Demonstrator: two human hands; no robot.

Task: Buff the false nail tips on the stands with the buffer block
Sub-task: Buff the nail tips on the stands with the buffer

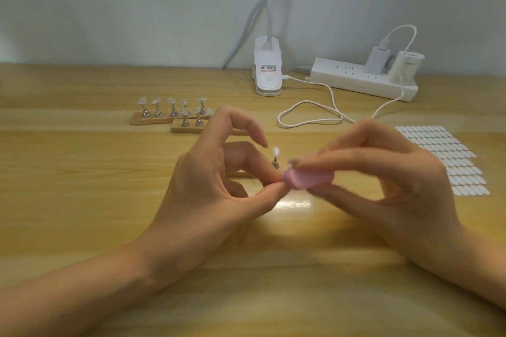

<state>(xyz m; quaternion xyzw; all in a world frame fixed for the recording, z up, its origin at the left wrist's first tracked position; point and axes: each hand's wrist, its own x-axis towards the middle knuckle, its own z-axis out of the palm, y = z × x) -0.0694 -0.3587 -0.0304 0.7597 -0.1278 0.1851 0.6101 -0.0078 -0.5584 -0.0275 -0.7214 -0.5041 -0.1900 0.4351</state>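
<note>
Pink rounded buffer block [309, 179] at centre, blurred, clamped between thumb and fingers of right hand [383, 178] — left hand [208, 186] thumb and fingertip pinched together at its 9 o'clock end, on what impossible to tell, forefinger arched clear — small metal stand with a clear false nail tip [276, 157] just beside at 11 o'clock, more such stands on pale wooden bases [149, 120] farther off toward 10.

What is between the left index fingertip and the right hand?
In the head view, one false nail tip on its metal stand shows between left hand and right hand, which holds the buffer block.
</note>
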